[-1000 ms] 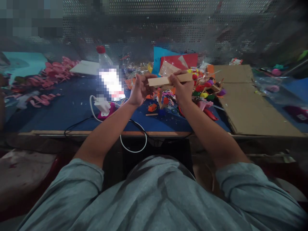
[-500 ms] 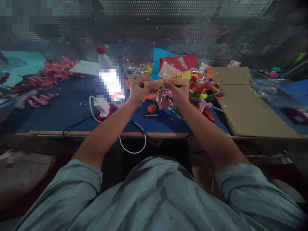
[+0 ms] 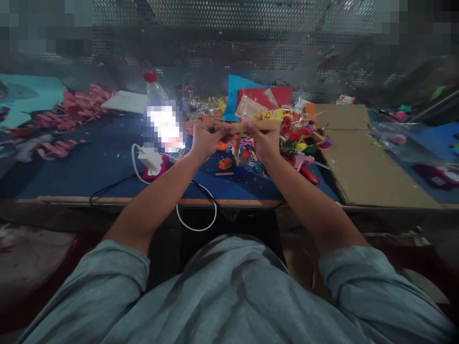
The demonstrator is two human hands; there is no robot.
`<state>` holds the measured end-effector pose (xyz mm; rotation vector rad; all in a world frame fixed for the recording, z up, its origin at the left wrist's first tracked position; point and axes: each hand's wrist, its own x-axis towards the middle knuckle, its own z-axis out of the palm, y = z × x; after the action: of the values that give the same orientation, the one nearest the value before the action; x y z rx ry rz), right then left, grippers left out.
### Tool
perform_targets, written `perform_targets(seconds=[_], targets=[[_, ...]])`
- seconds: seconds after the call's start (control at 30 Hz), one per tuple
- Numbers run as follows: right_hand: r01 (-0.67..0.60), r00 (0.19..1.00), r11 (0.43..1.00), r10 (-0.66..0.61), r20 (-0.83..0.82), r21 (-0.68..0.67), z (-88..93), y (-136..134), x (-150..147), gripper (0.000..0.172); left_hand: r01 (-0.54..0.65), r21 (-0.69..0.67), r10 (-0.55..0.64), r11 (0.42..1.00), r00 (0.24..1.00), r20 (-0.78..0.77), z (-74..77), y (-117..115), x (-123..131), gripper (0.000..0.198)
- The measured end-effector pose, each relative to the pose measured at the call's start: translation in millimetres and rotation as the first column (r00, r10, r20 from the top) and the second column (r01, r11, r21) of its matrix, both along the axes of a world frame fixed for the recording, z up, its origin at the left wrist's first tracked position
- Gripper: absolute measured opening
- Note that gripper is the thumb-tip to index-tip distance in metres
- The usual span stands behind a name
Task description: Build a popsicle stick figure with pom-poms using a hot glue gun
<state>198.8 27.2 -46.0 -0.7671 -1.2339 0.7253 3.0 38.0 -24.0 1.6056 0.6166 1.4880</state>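
Observation:
A flat, light-brown wooden strip point(image 3: 267, 125) is held level above the table, between my two hands. My left hand point(image 3: 206, 139) pinches its left end with thumb and fingers. On the strip's middle and right part my right hand point(image 3: 266, 142) is closed, its thumb near my left thumb. Below the hands lie an orange piece point(image 3: 225, 164), a small blue cap-like piece point(image 3: 239, 171) and a thin wooden stick point(image 3: 224, 174). Right of my right hand is a heap of small coloured pieces point(image 3: 299, 136). The fingers behind the strip are hidden.
A glowing phone-like screen point(image 3: 165, 125) leans against a bottle point(image 3: 154, 87). In front, a white plug point(image 3: 150, 160) sits in a purple socket block point(image 3: 162, 167); cables trail over the table edge. Flat cardboard point(image 3: 373, 162) lies right, pink cut-outs point(image 3: 79, 107) left, a perforated screen point(image 3: 229, 43) behind.
The camera view has shifted slightly. Both hands keep their grip on the wooden strip, at nearly the same place, with only a small shift of the fingers.

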Motion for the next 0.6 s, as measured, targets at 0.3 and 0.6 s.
perform_targets(seconds=[0.3, 0.6], targets=[[0.04, 0.987, 0.998, -0.033, -0.155, 0.04, -0.4, 2.9, -3.5, 0.059, 0.001, -0.033, 0.0, 0.999, 1.0, 0.021, -3.0, 9.8, -2.5, 0.046], [-0.086, 0.993, 0.996, 0.085, 0.077, 0.018, -12.7, 2.7, 3.2, 0.07, 0.02, -0.031, -0.022, 0.999, 0.997, -0.074, 9.1, -12.4, 0.7, 0.04]])
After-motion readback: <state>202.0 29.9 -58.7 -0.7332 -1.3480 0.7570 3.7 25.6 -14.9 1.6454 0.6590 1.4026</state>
